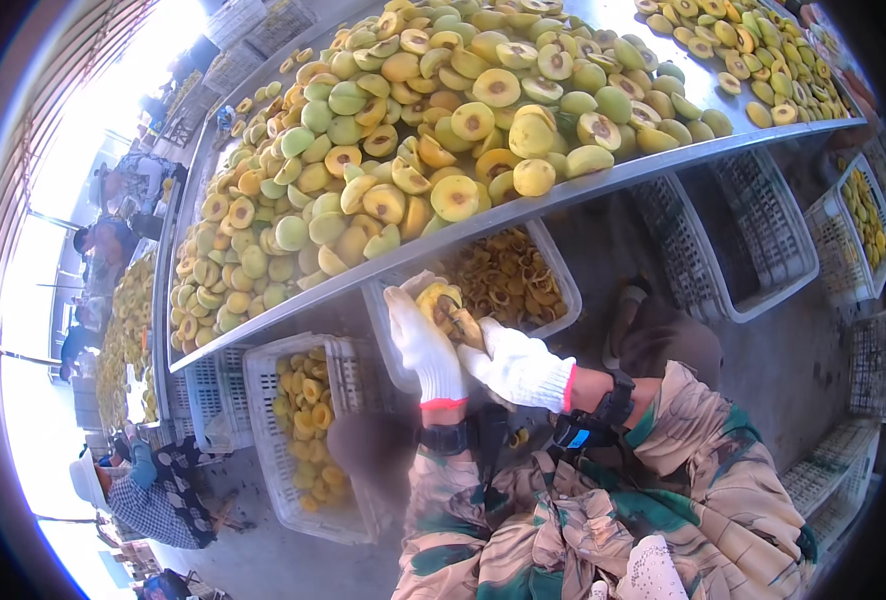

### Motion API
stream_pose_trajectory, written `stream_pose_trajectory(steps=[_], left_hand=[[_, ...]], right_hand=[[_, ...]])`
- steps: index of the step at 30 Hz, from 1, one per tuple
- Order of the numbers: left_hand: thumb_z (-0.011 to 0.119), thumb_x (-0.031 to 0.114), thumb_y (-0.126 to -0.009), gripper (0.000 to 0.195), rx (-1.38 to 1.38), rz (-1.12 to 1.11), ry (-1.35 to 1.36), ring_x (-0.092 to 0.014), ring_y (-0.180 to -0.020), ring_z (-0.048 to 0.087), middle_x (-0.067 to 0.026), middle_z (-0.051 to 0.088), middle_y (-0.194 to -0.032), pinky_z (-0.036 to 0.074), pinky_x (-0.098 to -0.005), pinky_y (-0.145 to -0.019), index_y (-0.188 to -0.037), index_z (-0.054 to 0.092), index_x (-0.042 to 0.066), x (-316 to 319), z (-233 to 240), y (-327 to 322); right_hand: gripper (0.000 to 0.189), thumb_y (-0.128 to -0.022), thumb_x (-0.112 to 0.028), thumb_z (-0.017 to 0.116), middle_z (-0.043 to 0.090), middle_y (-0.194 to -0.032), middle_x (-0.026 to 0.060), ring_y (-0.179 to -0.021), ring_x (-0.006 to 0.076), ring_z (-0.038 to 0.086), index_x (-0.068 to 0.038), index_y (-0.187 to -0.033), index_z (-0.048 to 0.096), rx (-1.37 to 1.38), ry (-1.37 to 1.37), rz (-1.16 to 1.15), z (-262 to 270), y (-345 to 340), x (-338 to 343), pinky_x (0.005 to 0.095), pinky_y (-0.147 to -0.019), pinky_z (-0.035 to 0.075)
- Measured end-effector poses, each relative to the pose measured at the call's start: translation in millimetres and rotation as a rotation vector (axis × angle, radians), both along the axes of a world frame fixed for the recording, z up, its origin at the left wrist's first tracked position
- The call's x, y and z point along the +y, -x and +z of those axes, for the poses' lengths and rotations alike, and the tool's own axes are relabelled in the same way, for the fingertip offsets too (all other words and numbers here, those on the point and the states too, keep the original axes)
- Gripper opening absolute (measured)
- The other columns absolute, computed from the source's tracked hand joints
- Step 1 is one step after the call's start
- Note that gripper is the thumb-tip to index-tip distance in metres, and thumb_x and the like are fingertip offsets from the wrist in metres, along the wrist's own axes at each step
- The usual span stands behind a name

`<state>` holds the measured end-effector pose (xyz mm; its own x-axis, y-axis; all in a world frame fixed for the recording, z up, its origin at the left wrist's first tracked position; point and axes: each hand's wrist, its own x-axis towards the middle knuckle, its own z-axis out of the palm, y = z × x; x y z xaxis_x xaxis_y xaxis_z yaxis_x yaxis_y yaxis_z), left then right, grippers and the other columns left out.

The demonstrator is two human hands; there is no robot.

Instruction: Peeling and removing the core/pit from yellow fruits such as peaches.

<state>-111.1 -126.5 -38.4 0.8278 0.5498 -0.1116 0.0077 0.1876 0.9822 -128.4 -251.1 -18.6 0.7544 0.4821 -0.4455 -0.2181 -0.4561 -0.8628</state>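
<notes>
My left hand, in a white knit glove with a red cuff edge, holds a yellow halved stone fruit, apparently an apricot or plum. My right hand, gloved alike, meets the fruit from the right. Its fingers close around a small brownish object at the cut side; whether this is a tool or a piece of fruit, I cannot tell. Both hands are above the near rim of a white plastic crate holding brown fruit scraps. Beyond them, a metal table carries a heap of halved fruit.
To the left stands a white crate of yellow fruit halves. White crates stand under the table at right, one farther right with fruit. My knees flank the scrap crate. People, one in a hat, are at far left.
</notes>
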Motion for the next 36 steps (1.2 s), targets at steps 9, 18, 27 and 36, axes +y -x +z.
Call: stream_pose_trajectory(steps=[9,18,27,36], left_hand=[[0.031,0.042,-0.103,0.053,0.007,0.040,-0.141,-0.021,-0.082,0.062,-0.0134,0.066,-0.093,0.049,-0.0301,-0.077,-0.104,0.061,-0.002,-4.1,1.2,5.7],[0.031,0.046,-0.101,0.058,0.113,-0.065,-0.019,-0.024,-0.061,0.061,-0.0160,0.064,-0.076,0.052,-0.0324,-0.058,-0.097,0.059,-0.005,-1.4,7.2,3.9],[0.035,0.047,-0.100,0.056,0.206,-0.282,0.174,-0.024,-0.062,0.062,-0.0161,0.065,-0.078,0.053,-0.0339,-0.058,-0.097,0.060,-0.003,-0.8,27.2,6.9],[0.039,0.050,-0.098,0.054,0.188,0.209,-0.130,-0.025,-0.081,0.064,-0.0126,0.066,-0.093,0.053,-0.0369,-0.070,-0.106,0.062,0.001,89.3,37.3,28.0]], right_hand=[[0.041,-0.093,-0.037,0.048,0.065,-0.094,0.0198,-0.081,0.0343,0.066,-0.002,-0.112,0.051,0.127,-0.092,0.033,2.9,4.1,-6.2,0.0420,-0.072,0.053],[0.024,-0.095,-0.031,0.052,0.053,-0.072,0.0032,-0.051,0.0107,0.051,-0.007,-0.095,0.048,0.223,-0.273,0.062,-2.4,7.4,-16.3,0.0271,-0.042,0.045],[0.021,-0.098,-0.029,0.051,0.042,-0.062,-0.0047,-0.043,0.0040,0.037,-0.009,-0.090,0.050,0.942,-0.870,0.169,-12.5,-3.3,-28.5,0.0204,-0.037,0.033],[0.026,-0.098,-0.024,0.051,0.036,-0.057,-0.0087,-0.040,0.0023,0.031,-0.016,-0.075,0.042,0.895,-0.768,-0.102,-10.5,-14.8,-31.6,0.0207,-0.037,0.025]])
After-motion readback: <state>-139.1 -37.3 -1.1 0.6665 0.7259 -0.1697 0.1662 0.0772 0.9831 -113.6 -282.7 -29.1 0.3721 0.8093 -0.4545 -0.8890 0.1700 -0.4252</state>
